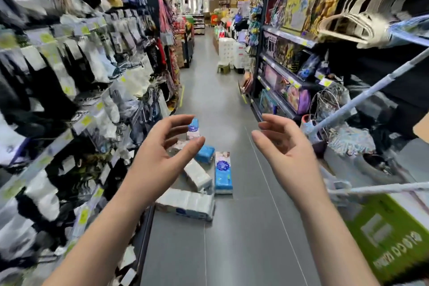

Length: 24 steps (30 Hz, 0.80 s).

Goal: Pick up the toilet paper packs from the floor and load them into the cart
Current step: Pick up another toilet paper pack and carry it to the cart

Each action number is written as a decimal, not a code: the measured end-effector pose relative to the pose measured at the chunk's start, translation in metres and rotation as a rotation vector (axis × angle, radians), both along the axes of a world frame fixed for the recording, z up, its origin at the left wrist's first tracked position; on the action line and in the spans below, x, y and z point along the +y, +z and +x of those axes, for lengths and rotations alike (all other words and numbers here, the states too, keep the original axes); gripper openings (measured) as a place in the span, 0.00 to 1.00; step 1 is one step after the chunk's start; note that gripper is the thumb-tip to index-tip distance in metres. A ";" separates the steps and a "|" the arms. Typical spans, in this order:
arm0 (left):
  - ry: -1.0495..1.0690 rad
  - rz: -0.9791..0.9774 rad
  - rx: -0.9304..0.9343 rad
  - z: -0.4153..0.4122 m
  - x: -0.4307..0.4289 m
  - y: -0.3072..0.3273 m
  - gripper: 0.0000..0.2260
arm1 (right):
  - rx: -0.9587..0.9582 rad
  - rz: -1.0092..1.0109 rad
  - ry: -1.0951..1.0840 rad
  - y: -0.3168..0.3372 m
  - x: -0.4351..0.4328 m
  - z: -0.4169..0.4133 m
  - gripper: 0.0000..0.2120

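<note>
Several toilet paper packs lie on the grey aisle floor ahead of me. Nearest is a long white pack, lying crosswise. Behind it lie a smaller white pack and a blue pack with a flower print. Further back are another blue pack and more packs partly hidden by my left hand. Both hands are raised above the floor, fingers loosely curved, holding nothing. My right hand hovers to the right of the packs. A pale blue cart frame shows at the right edge.
Shelving with hanging socks and packets lines the left side. Shelves of toys, hangers and a mop pole line the right. A green carton sits at the lower right. Stacked white packs and a stool stand far down the aisle.
</note>
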<state>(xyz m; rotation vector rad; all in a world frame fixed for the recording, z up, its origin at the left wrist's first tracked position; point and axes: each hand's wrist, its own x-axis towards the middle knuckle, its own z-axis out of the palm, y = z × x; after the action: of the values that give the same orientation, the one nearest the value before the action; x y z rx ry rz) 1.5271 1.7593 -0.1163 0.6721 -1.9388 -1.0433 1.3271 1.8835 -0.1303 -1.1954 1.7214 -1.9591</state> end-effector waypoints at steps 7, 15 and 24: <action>0.002 -0.008 0.028 -0.123 -0.081 0.014 0.20 | 0.017 0.035 0.029 0.020 -0.073 -0.127 0.15; -0.017 -0.006 0.042 -0.224 -0.159 0.011 0.22 | 0.031 0.062 0.040 0.025 -0.147 -0.224 0.15; -0.081 0.036 0.059 -0.338 -0.280 -0.026 0.23 | 0.050 0.128 -0.021 0.000 -0.244 -0.331 0.14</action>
<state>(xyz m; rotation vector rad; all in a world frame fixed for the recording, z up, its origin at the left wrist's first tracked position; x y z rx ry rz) 1.1893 1.4789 -0.1420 0.5802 -1.9135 -1.1373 0.9956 1.6398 -0.1301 -1.1953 1.8605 -1.8150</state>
